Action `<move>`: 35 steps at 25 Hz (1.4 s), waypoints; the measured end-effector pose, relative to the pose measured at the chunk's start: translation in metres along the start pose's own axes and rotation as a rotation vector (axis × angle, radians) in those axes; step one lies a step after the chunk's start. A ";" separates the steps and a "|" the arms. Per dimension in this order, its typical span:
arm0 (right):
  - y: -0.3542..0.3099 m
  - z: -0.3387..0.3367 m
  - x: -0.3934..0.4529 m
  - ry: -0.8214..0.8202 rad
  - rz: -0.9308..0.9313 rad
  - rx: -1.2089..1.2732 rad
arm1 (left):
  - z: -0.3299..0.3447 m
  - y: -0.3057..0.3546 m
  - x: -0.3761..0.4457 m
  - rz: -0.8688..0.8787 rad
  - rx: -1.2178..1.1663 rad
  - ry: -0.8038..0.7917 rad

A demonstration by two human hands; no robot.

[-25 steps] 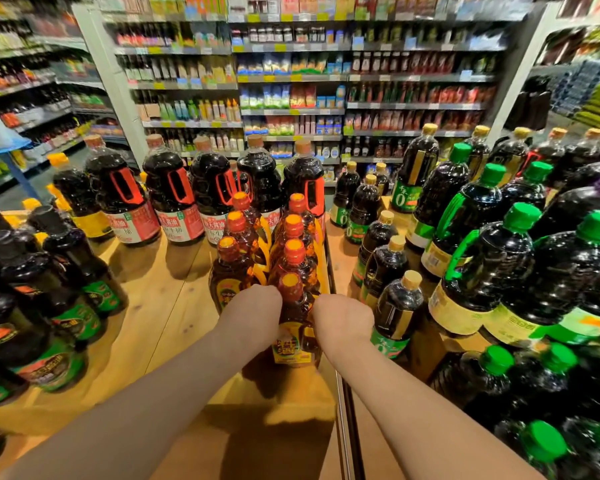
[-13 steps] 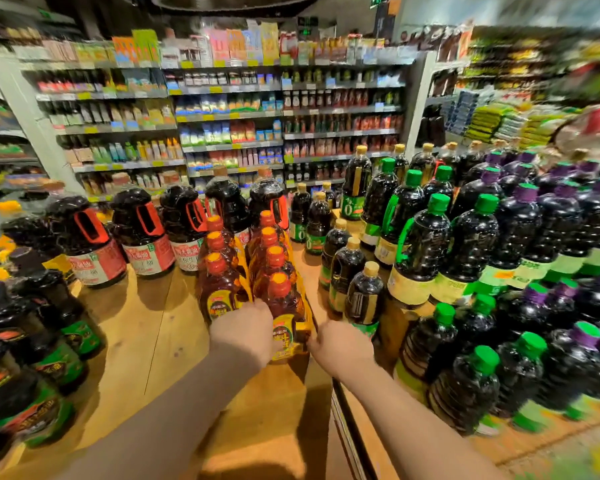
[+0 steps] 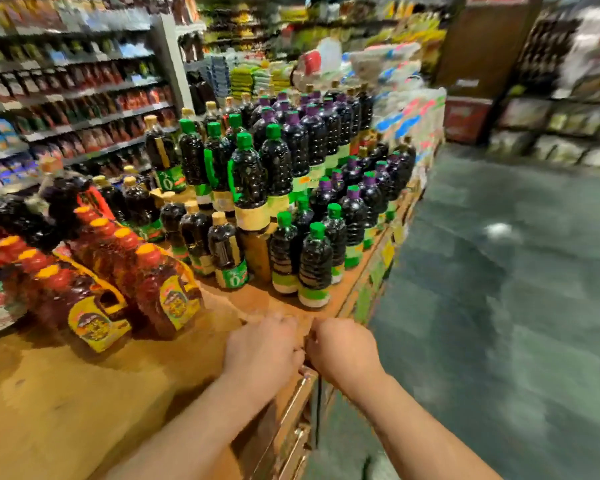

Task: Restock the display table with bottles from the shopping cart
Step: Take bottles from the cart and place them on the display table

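Bottles just stocked: amber plastic bottles with orange caps and yellow labels (image 3: 153, 282), standing in close rows on the left of the wooden tabletop (image 3: 84, 393); view is motion-blurred, so label detail is unreadable.
Handling, judged: full liquid bottles, probably heavy for their size; smooth plastic walls likely slick and slightly yielding under squeeze. Best hold looks like the moulded yellow side handle (image 3: 115, 299) or the neck below the cap; the body would need a full wrap of the fingers.
Left hand: the left hand (image 3: 262, 351) is low at the tabletop's near corner, fingers curled under, nothing seen in it; blur hides the fingertips.
Right hand: the right hand (image 3: 343, 351) is just beside the left, knuckles nearly touching, fingers also curled, holding nothing visible.
Neighbouring stock: small dark bottles with tan caps and green labels (image 3: 227, 254) stand beside the amber group; tall dark ribbed bottles with green caps (image 3: 248, 178) rise on a raised tier behind; dark bottles with purple caps (image 3: 312, 133) sit farther back and right.
Tabletop: orange-brown wood, smooth, with a metal-trimmed edge (image 3: 291, 410) at the corner.
Shopping cart: not in view.
Surroundings: blurred store shelving (image 3: 66, 98) to the left, grey-green polished floor (image 3: 499, 306) to the right.
Step, judged: both hands free of bottles; view swings toward the aisle, likely to fetch more.
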State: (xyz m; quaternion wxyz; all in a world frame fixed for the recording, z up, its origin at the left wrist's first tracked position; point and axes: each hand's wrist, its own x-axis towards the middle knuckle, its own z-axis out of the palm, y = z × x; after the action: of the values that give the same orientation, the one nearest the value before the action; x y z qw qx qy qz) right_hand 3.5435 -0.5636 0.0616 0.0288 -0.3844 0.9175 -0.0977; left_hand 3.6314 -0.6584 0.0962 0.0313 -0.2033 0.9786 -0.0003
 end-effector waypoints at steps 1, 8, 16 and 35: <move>0.014 -0.007 -0.019 0.030 0.064 -0.003 | -0.002 0.019 -0.002 0.081 -0.006 -0.011; 0.101 -0.041 -0.171 0.117 0.535 -0.041 | -0.009 0.177 -0.040 0.662 0.071 0.010; 0.169 -0.058 -0.398 0.163 1.092 0.037 | 0.007 0.353 -0.182 1.290 0.191 -0.005; 0.159 -0.033 -0.820 0.351 1.828 0.171 | 0.069 0.586 -0.524 2.154 0.201 -0.010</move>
State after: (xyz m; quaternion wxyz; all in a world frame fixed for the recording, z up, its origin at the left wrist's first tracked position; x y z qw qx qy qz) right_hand 4.0041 0.1336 0.0433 -0.0163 0.5104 0.8445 -0.1612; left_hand 3.8822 0.0882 0.0517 0.0357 0.7671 0.6385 -0.0522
